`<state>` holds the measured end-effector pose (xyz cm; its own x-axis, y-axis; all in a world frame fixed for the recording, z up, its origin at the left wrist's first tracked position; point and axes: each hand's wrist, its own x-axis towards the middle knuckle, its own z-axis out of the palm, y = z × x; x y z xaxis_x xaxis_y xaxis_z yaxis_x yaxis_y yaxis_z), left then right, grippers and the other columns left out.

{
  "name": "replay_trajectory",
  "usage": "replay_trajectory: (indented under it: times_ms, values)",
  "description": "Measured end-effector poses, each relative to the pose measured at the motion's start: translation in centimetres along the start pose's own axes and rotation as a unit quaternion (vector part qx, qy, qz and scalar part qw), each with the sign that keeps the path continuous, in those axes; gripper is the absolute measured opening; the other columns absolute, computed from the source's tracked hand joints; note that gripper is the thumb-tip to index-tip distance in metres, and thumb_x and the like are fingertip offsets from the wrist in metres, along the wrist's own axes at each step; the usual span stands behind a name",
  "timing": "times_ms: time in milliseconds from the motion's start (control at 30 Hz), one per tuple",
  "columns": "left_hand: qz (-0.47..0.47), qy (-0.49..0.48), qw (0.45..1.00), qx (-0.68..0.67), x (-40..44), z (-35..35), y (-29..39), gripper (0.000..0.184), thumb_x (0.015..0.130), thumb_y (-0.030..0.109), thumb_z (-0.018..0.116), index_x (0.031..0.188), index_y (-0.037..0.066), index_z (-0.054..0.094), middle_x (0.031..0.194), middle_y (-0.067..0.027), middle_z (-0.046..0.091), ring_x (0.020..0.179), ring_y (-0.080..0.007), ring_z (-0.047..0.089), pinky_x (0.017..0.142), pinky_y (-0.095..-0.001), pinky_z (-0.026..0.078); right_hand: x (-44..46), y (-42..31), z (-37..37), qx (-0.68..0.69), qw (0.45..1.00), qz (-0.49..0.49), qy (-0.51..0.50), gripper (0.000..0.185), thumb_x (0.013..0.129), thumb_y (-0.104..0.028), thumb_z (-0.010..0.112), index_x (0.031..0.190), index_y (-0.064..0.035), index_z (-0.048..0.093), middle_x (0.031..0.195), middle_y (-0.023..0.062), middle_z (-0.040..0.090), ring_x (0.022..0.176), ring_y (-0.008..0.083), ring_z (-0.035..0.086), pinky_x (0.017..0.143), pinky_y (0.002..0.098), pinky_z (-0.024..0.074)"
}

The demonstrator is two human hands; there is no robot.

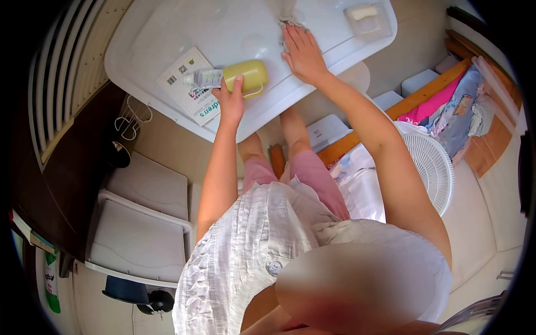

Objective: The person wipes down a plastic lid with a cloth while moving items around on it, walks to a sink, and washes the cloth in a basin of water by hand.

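My left hand [230, 102] is closed on a yellow-green mug [255, 77] that lies on its side, its handle toward me, on the white table [162, 33]. A clear bottle [204, 78] lies against the mug, across a white booklet [192, 100] with green print. Farther up and to the right, my right hand [304, 53] presses a crumpled grey cloth [289, 23] to the tabletop. Its fingers are nearly straight and close together, with the thumb apart; the part of the cloth under the fingers is hidden.
A clear plastic box [368, 21] with a white item stands at the table's right end. Right of my legs are a white fan [427, 167] and a wooden-framed shelf with folded clothes [466, 109]. Grey-topped drawers [139, 240] and a dark cabinet [44, 167] stand at the left.
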<state>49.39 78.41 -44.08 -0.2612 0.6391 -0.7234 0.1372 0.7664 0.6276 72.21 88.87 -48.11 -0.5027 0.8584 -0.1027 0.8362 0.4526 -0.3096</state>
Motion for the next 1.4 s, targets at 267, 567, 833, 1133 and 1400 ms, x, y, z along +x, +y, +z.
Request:
replay_trajectory:
  times_ms: [267, 567, 833, 1133, 1400]
  values:
    - [0.005, -0.020, 1.000, 0.022, -0.6, -0.5, -0.2, 0.060, 0.097, 0.048, 0.051, 0.140, 0.006, 0.048, 0.136, -0.0347, 0.032, 0.128, -0.0428, 0.028, 0.112, -0.0425, 0.025, 6.4, 1.5, -0.2, -0.116, 0.988, -0.004, 0.102, 0.042, 0.099, -0.023, 0.050, 0.132, 0.0034, 0.052, 0.130, 0.0174, 0.056, 0.119, 0.0274, 0.053, 0.101, 0.0411, 0.0418]
    - [-0.019, 0.007, 1.000, -0.012, 0.0, -0.2, 1.0, 0.065, 0.095, 0.053, 0.051, 0.140, 0.006, 0.048, 0.138, -0.0354, 0.031, 0.130, -0.0425, 0.027, 0.112, -0.0428, 0.025, 1.0, -0.9, -4.0, 0.191, 0.977, 0.092, -0.004, 0.031, 0.098, -0.016, 0.050, 0.122, 0.0011, 0.061, 0.122, 0.0190, 0.062, 0.116, 0.0357, 0.056, 0.100, 0.0430, 0.0436]
    - [-0.019, -0.043, 0.982, -0.181, 0.3, 0.1, -0.1, 0.058, 0.094, 0.050, 0.060, 0.132, 0.007, 0.056, 0.129, -0.0290, 0.041, 0.123, -0.0378, 0.038, 0.105, -0.0421, 0.035, 3.3, -2.0, -15.2, 0.586, 0.723, 0.325, 0.170, 0.030, 0.101, -0.023, 0.053, 0.120, -0.0012, 0.061, 0.103, 0.0060, 0.065, 0.090, 0.0161, 0.058, 0.080, 0.0294, 0.0457]
    - [-0.030, 0.028, 0.990, -0.134, 1.0, 1.2, -1.1, 0.059, 0.094, 0.045, 0.063, 0.138, 0.007, 0.052, 0.133, -0.0278, 0.036, 0.124, -0.0347, 0.037, 0.107, -0.0399, 0.034, 4.0, -2.6, -18.8, 0.533, 0.766, 0.318, 0.170, 0.017, 0.094, -0.014, 0.067, 0.106, -0.0021, 0.067, 0.084, -0.0023, 0.060, 0.072, 0.0045, 0.053, 0.063, 0.0208, 0.0434]
    - [-0.012, 0.094, 0.987, -0.130, 0.3, 2.2, 0.4, 0.054, 0.095, 0.041, 0.061, 0.137, 0.008, 0.052, 0.138, -0.0305, 0.026, 0.125, -0.0371, 0.031, 0.109, -0.0414, 0.032, 4.4, -2.3, -15.6, 0.471, 0.833, 0.218, 0.192, 0.057, 0.091, -0.014, 0.067, 0.142, -0.0018, 0.044, 0.129, 0.0170, 0.053, 0.117, 0.0218, 0.053, 0.097, 0.0309, 0.0450]
